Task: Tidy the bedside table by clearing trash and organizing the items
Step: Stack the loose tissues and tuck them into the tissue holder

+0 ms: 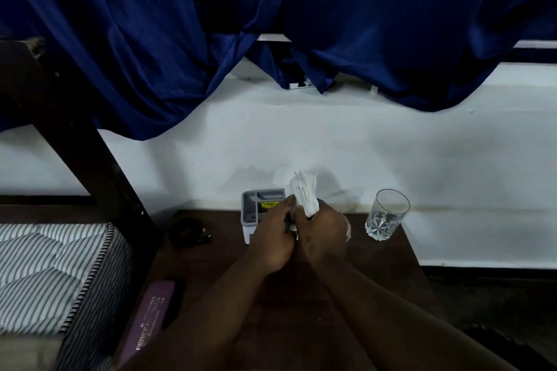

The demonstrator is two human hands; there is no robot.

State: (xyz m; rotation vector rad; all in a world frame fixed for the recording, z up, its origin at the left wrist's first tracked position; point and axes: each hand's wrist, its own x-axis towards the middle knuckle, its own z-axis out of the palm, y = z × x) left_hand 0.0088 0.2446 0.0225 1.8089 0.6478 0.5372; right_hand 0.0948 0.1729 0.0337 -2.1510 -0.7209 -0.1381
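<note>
A bunch of white tissue paper (305, 193) sticks up from between my two hands, above the dark wooden bedside table (301, 310). My right hand (324, 235) is closed around the lower end of the tissue. My left hand (272, 239) pinches the same bunch from the left. Right behind my hands stands a grey and white organizer box (254, 209) with a yellow label inside; my hands hide its right side.
A cut-glass tumbler (387, 214) stands at the table's back right. A coiled black cable (187, 232) lies at the back left, and a purple flat case (147, 322) along the left edge. A striped mattress (45, 274) and dark bedpost (75, 135) are at left; blue curtains (271, 9) hang above.
</note>
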